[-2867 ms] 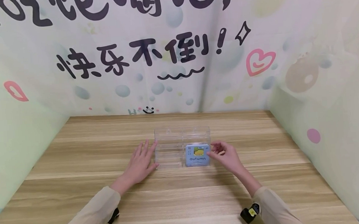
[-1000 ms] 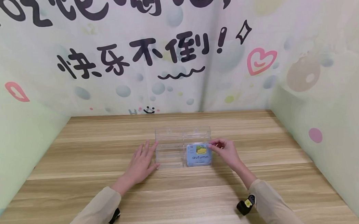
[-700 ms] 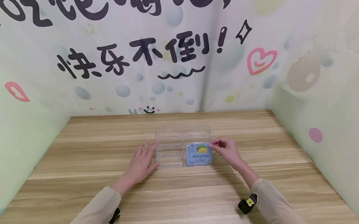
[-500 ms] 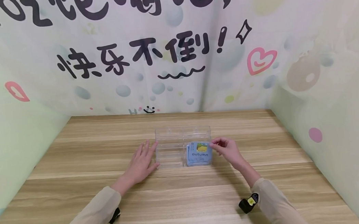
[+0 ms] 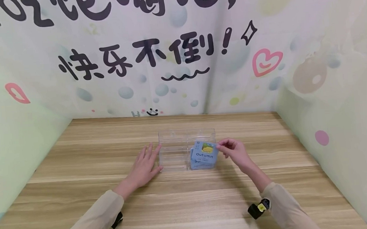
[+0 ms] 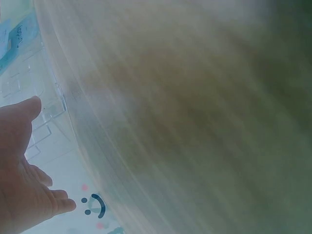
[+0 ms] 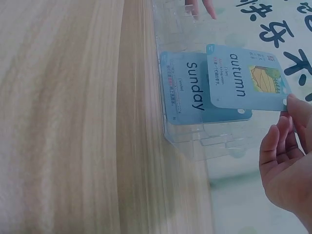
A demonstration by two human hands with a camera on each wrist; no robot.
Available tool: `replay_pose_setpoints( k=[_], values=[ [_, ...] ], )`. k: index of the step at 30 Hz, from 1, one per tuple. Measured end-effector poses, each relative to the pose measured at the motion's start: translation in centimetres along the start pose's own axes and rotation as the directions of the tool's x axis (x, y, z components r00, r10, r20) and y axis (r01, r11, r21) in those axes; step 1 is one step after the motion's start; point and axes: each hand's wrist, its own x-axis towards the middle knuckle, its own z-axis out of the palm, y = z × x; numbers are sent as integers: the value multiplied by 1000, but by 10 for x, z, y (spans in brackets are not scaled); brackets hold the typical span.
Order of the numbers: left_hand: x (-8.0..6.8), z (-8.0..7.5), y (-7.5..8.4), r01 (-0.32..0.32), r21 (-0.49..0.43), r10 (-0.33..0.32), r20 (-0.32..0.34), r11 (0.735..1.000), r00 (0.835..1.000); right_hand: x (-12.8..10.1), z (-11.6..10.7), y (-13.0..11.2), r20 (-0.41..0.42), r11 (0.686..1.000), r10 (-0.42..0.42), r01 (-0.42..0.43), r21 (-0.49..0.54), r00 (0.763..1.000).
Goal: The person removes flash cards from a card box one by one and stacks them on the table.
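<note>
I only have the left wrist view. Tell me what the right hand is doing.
Observer: The right hand pinches the corner of a blue card marked autumn, lifted partly above the clear holder.
Operator: Report what sits behind that card.
Observer: In the right wrist view a second blue card reading Sunday stands in the holder's right compartment.
Operator: Confirm where my left hand is from above.
Observer: From the head view the left hand lies flat on the wooden table, fingers straight, against the holder's left side.
</note>
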Motion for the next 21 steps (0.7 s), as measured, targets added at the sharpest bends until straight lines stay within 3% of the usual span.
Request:
replay_pose_setpoints(
  k=[21],
  values=[
    [0, -2, 2, -1, 4, 1, 0, 1000, 1000, -37, 1, -17, 122, 987, 163, -163, -10, 979]
  ],
)
